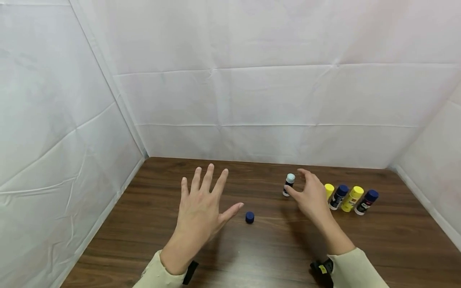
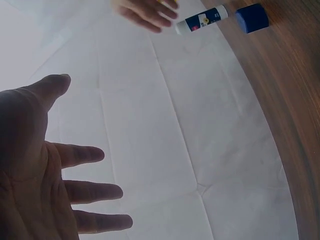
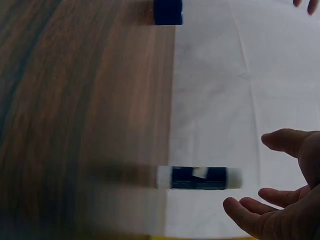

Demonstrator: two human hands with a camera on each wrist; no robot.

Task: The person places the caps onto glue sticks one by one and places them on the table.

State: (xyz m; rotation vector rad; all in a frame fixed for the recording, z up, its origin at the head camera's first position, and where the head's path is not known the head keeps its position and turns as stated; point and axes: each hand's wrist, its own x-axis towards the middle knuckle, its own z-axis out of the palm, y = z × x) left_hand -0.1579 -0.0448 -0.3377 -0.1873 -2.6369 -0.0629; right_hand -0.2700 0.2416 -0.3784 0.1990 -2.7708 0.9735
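An uncapped glue stick [image 1: 289, 179] with a dark blue label stands upright toward the back of the table. Behind it in the left wrist view is the right hand; the same glue stick [image 3: 199, 178] shows before that hand's parted fingers in the right wrist view. My right hand [image 1: 314, 197] is beside it, thumb and fingers spread apart, holding nothing. A blue cap [image 1: 249, 217] stands on the table between the hands. Left of the cap, my left hand [image 1: 199, 209] hovers with fingers spread and nothing in it.
To the right of the right hand, several capped glue sticks stand in a row: a yellow one [image 1: 352, 199], a blue-capped one [image 1: 366, 202] and others alongside. White cloth walls [image 1: 266, 100] rise at the back and sides of the brown wooden table [image 1: 151, 224].
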